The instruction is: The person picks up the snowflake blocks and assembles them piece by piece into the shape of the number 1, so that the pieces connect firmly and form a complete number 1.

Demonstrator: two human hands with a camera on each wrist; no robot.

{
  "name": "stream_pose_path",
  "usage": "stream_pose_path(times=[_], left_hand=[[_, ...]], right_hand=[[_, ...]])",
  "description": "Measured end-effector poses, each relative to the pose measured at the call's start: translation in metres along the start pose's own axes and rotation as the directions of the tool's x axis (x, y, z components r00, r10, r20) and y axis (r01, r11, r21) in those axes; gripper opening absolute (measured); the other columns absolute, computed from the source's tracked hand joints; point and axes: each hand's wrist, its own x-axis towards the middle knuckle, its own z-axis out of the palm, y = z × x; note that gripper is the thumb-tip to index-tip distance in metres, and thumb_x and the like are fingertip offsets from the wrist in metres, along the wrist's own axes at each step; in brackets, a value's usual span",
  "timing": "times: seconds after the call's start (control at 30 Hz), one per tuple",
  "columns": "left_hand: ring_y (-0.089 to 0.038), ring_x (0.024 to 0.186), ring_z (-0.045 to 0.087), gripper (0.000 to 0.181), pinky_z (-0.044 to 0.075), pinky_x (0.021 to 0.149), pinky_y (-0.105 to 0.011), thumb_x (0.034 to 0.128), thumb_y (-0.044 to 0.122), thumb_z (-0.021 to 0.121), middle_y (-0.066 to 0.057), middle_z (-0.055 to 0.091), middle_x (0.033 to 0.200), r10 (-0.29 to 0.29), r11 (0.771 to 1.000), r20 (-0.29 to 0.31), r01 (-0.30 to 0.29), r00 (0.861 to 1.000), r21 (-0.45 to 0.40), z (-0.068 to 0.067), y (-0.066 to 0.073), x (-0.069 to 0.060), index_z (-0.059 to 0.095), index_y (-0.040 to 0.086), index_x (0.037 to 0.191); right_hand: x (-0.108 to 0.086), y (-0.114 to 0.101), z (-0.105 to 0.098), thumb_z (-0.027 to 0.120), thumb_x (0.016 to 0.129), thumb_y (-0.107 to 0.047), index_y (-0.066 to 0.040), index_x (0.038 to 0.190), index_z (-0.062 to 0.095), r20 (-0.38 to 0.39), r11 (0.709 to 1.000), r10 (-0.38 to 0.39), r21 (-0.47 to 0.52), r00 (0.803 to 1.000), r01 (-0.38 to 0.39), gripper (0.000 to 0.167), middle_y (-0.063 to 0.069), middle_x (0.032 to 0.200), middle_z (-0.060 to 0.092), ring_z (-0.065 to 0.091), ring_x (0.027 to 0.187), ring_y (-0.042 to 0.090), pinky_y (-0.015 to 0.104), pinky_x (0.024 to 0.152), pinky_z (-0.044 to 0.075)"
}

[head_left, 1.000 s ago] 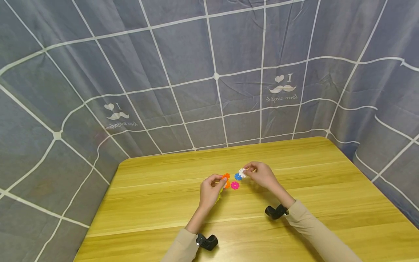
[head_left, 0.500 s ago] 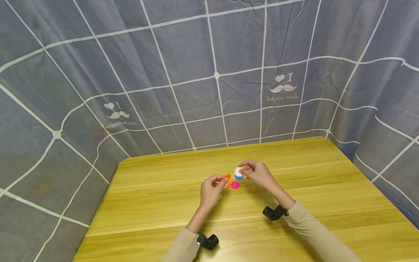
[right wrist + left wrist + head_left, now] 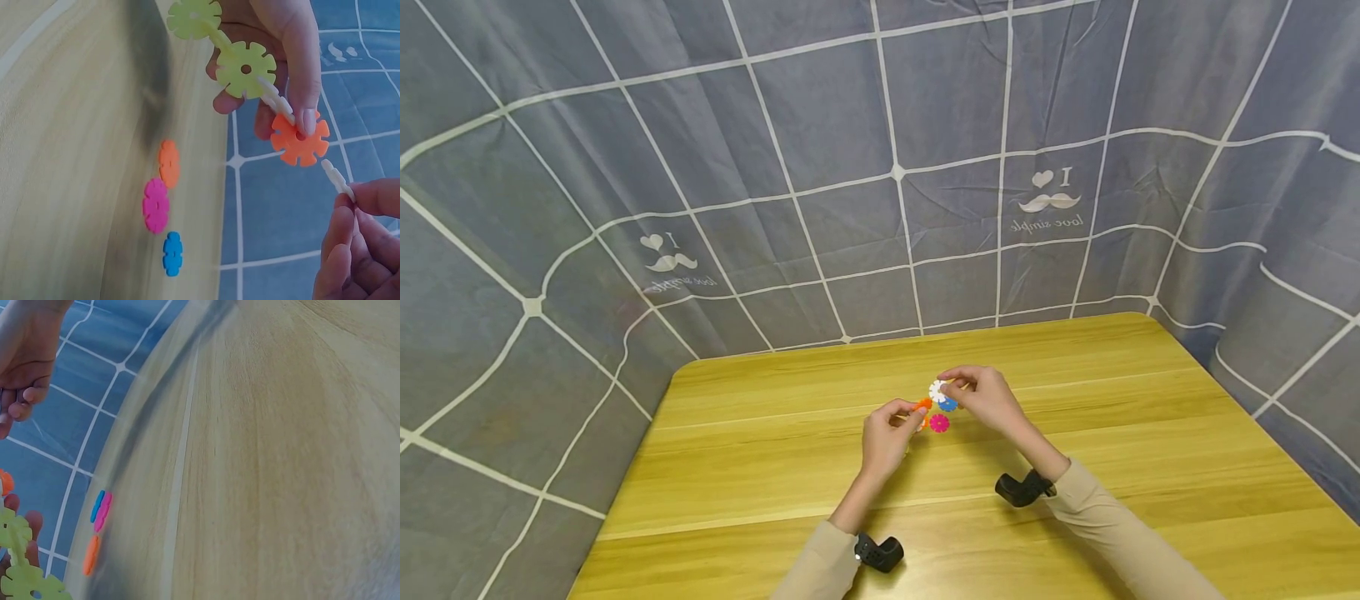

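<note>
Between thumb and fingers my left hand (image 3: 883,437) pinches an orange notched disc (image 3: 300,140), the end piece of a joined chain of snowflake discs. Behind it in the chain come a white disc (image 3: 275,100) and yellow discs (image 3: 247,69). A single white notched disc (image 3: 337,181) is pinched by my right hand (image 3: 988,398), edge-on in the right wrist view. Its rim is very close to the orange disc, with a small gap visible there. On the table below lie a blue disc (image 3: 172,254), a pink disc (image 3: 156,205) and another orange disc (image 3: 169,163).
The wooden table (image 3: 760,467) reaches back to a grey curtain (image 3: 820,225) with white grid lines, which hangs along the back and sides. A black wrist camera (image 3: 880,552) sits on the left wrist, another black wrist camera (image 3: 1022,489) on the right.
My right hand has moved left with the white disc, bringing it close to the orange one. My left hand has shifted slightly right and still holds the chain.
</note>
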Motion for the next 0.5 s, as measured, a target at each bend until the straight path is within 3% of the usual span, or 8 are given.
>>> stream_pose_path(times=[0.33, 0.5], left_hand=[[-0.036, 0.069, 0.067, 0.017, 0.044, 0.048, -0.016, 0.0887, 0.024, 0.069, -0.012, 0.073, 0.079, 0.036, 0.999, 0.008, -0.036, 0.999, 0.011, 0.0015, 0.0006, 0.0007, 0.074, 0.007, 0.088], [-0.018, 0.065, 0.063, 0.016, 0.044, 0.050, -0.016, 0.0892, 0.025, 0.069, -0.008, 0.072, 0.077, 0.061, 0.996, -0.008, -0.061, 0.998, 0.058, 0.0026, -0.0005, 0.0000, 0.073, 0.010, 0.089]], right_hand=[[0.0010, -0.0013, 0.0038, 0.069, 0.086, -0.014, -0.004, 0.103, 0.072, 0.003, 0.999, 0.020, -0.029, 1.000, -0.020, 0.020, 0.010, 0.082, 0.072, 0.063, 0.065, 0.031, 0.021, 0.046, 0.038], [0.0008, -0.0024, 0.0057, 0.069, 0.085, -0.012, -0.003, 0.099, 0.073, -0.009, 0.999, 0.024, -0.021, 1.000, -0.024, 0.018, 0.009, 0.081, 0.072, 0.063, 0.066, 0.017, 0.020, 0.055, 0.047]])
